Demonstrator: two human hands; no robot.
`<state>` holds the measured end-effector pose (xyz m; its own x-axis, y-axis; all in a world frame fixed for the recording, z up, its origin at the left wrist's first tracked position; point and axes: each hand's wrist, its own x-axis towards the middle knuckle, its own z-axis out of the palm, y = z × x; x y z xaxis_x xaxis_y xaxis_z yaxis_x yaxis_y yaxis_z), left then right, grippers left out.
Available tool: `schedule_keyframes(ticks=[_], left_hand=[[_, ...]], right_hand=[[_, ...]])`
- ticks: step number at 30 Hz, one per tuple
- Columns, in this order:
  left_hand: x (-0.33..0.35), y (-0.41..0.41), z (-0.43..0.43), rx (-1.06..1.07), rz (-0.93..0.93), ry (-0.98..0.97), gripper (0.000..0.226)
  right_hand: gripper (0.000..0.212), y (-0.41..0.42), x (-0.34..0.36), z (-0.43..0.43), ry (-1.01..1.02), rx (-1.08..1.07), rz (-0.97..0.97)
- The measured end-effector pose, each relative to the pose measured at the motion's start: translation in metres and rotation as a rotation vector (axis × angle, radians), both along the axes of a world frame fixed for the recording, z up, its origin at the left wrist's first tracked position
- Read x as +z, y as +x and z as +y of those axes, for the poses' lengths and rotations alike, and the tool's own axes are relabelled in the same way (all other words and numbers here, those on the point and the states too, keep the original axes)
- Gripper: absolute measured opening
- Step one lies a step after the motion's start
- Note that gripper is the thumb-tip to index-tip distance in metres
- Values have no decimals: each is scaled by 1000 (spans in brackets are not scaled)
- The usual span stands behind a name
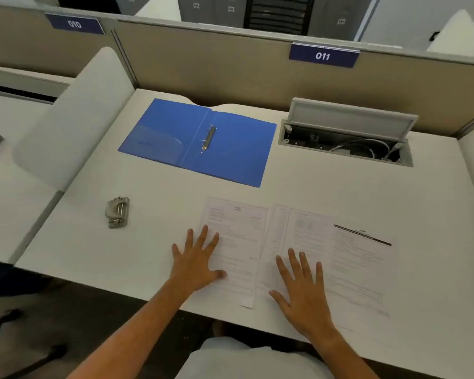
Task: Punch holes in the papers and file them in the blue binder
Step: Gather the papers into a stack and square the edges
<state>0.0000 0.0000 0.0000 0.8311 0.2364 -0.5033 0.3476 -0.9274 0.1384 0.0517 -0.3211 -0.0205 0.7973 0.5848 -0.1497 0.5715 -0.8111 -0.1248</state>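
The blue binder [230,151] lies open and flat at the back of the white desk [148,242], its metal rings [209,138] showing at the spine. A grey hole punch [117,212] stands to the left, apart from everything. Three printed papers lie side by side near the front edge: a left sheet [238,236], a middle sheet [293,231] and a right sheet [364,269]. My left hand [196,259] lies flat with spread fingers on the left sheet's left edge. My right hand [303,288] lies flat on the middle sheet.
An open cable hatch [348,135] with wires is set in the desk at the back right. A beige partition [230,67] with the label 011 closes the back. A padded divider [74,119] borders the left side.
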Motion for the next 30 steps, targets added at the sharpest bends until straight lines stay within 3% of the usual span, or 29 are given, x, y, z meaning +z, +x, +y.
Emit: schedule_keyframes(ticks=[5,14,30], left_hand=[[2,3,6,-95,102,25,133],[-10,-1,11,-92,67,13,137],[-12,-7,29,-150,28,20,137]], right_hand=[[88,-4,0,28,-45,28,37],[84,-20,-21,41,-88,-51,97],[64,-14,-26,42,261,-233,35]])
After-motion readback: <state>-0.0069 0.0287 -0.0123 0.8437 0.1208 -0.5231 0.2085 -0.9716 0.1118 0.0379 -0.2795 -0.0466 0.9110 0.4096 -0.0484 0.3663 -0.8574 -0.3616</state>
